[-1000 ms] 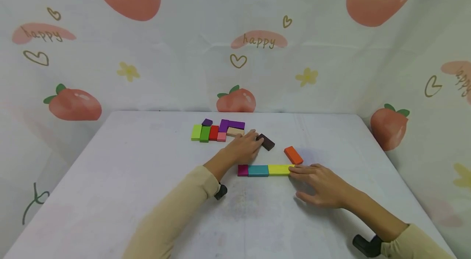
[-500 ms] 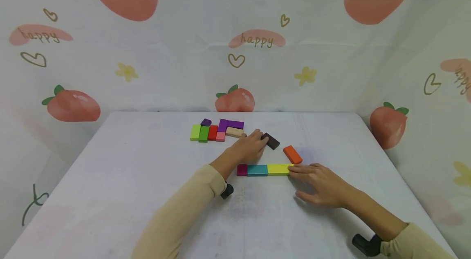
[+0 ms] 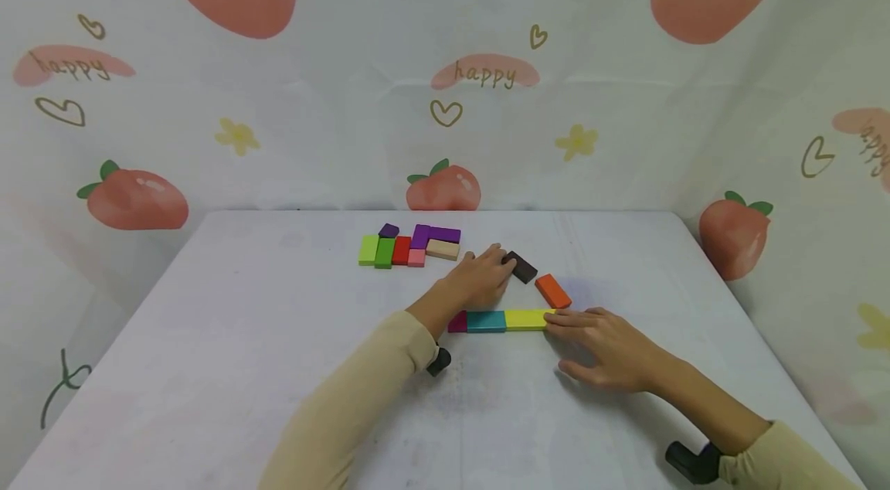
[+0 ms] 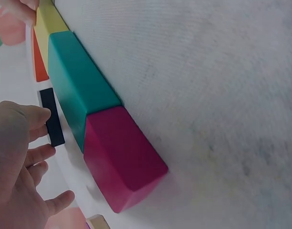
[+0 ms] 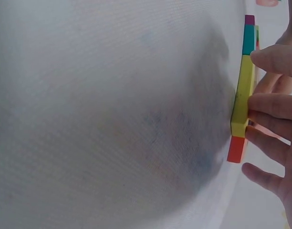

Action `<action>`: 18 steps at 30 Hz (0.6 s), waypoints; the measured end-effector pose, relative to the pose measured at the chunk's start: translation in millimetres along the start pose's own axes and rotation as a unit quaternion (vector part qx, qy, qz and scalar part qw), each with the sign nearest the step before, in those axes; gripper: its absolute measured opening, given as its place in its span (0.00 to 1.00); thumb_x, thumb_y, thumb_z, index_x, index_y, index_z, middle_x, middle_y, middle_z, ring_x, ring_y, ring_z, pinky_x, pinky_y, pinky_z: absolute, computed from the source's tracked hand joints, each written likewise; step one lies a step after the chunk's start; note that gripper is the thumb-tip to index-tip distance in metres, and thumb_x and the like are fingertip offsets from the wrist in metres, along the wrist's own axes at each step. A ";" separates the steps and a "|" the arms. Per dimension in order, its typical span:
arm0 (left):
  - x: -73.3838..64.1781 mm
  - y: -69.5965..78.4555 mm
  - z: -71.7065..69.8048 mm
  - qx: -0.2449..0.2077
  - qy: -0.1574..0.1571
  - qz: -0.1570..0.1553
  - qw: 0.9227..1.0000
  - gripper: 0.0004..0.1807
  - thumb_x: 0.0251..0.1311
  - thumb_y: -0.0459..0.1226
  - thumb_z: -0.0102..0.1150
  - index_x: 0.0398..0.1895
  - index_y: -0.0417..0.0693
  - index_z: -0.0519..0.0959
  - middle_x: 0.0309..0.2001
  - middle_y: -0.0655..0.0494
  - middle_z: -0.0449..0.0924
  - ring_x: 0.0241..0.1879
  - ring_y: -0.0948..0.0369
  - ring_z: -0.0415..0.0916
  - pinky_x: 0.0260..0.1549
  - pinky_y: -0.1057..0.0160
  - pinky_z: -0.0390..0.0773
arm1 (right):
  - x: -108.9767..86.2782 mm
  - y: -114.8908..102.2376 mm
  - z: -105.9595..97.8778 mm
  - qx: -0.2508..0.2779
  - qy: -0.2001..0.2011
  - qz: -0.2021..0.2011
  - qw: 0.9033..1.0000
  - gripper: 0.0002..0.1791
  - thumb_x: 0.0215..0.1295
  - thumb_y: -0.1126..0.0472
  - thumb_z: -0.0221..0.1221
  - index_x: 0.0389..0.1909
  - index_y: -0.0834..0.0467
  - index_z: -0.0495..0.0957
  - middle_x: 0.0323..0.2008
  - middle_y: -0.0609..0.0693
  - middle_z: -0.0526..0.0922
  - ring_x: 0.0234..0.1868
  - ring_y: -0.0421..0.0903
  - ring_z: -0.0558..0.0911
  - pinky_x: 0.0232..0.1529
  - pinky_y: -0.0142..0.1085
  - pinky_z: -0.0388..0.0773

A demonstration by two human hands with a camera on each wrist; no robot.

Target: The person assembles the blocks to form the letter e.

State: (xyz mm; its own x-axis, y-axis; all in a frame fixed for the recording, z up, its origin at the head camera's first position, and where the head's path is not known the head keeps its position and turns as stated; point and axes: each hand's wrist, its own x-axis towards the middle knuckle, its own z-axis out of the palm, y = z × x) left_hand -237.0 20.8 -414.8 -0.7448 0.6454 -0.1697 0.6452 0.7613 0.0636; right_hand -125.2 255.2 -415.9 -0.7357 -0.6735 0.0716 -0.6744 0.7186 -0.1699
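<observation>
In the head view, my left hand (image 3: 480, 280) has its fingertips at the left end of a dark brown block (image 3: 523, 267) lying on the table. The left wrist view shows the thumb over that dark block's (image 4: 51, 117) edge, with fingers bent beside it. My right hand (image 3: 608, 351) lies with fingers extended, tips touching the right end of a yellow block (image 3: 526, 321); its thumb is spread away. That yellow block lines up with a teal block (image 3: 486, 321) and a magenta block (image 4: 124, 148) in one straight row. An orange block (image 3: 552, 291) lies angled just behind the yellow one.
Farther back sits a cluster of blocks: lime (image 3: 369, 250), green (image 3: 385, 253), red (image 3: 402, 251), pink (image 3: 416, 258), beige (image 3: 443, 249) and several purple pieces (image 3: 444, 235). A printed cloth (image 3: 334, 142) hangs behind the white table (image 3: 243, 335).
My left hand has moved right, and the dark brown block has slid right along the table with it, nearer the orange block. The right hand has kept its place on the yellow block.
</observation>
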 end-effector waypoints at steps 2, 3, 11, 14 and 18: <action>0.9 1.0 -0.1 0.001 0.000 0.000 1.000 0.27 0.78 0.46 0.37 0.77 0.53 0.60 0.76 0.53 0.57 0.77 0.56 0.47 0.69 0.47 0.60 | 0.4 -0.2 -0.2 0.000 0.000 0.001 1.000 0.29 0.59 0.49 0.67 0.60 0.58 0.80 0.63 0.51 0.78 0.62 0.50 0.78 0.57 0.55 0.75; 1.3 1.5 -0.2 0.001 0.001 0.000 1.000 0.27 0.78 0.46 0.37 0.77 0.53 0.60 0.76 0.53 0.57 0.77 0.56 0.47 0.69 0.47 0.60 | 0.5 -0.3 -0.2 0.000 0.000 0.002 1.000 0.29 0.59 0.49 0.67 0.60 0.58 0.80 0.63 0.51 0.78 0.62 0.50 0.78 0.57 0.56 0.75; 5.5 5.1 1.3 0.003 0.002 -0.002 1.000 0.27 0.78 0.46 0.37 0.77 0.54 0.60 0.76 0.53 0.57 0.77 0.57 0.46 0.69 0.47 0.60 | 0.5 0.2 0.2 0.003 0.003 0.003 1.000 0.29 0.59 0.49 0.67 0.60 0.58 0.80 0.62 0.50 0.79 0.61 0.50 0.79 0.58 0.56 0.75; 7.4 6.2 2.5 0.009 0.002 -0.003 1.000 0.27 0.78 0.47 0.37 0.77 0.54 0.60 0.76 0.52 0.57 0.77 0.56 0.47 0.69 0.47 0.61 | 0.5 0.3 0.3 0.002 0.003 0.002 1.000 0.29 0.59 0.49 0.67 0.60 0.58 0.80 0.62 0.50 0.79 0.62 0.50 0.78 0.58 0.56 0.75; 8.1 7.6 2.7 0.014 0.003 -0.003 1.000 0.27 0.78 0.47 0.37 0.77 0.54 0.61 0.76 0.52 0.57 0.77 0.56 0.48 0.69 0.47 0.61 | 0.5 0.1 0.0 0.002 0.007 -0.001 1.000 0.29 0.59 0.49 0.67 0.60 0.58 0.80 0.62 0.51 0.79 0.61 0.50 0.79 0.57 0.56 0.75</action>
State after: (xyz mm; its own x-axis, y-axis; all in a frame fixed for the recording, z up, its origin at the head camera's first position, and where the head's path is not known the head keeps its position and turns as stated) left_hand -237.7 31.7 -418.4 -0.7495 0.6415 -0.1634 0.6455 0.7630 0.0343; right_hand -125.7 254.9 -416.0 -0.7349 -0.6727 0.0858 -0.6759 0.7162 -0.1739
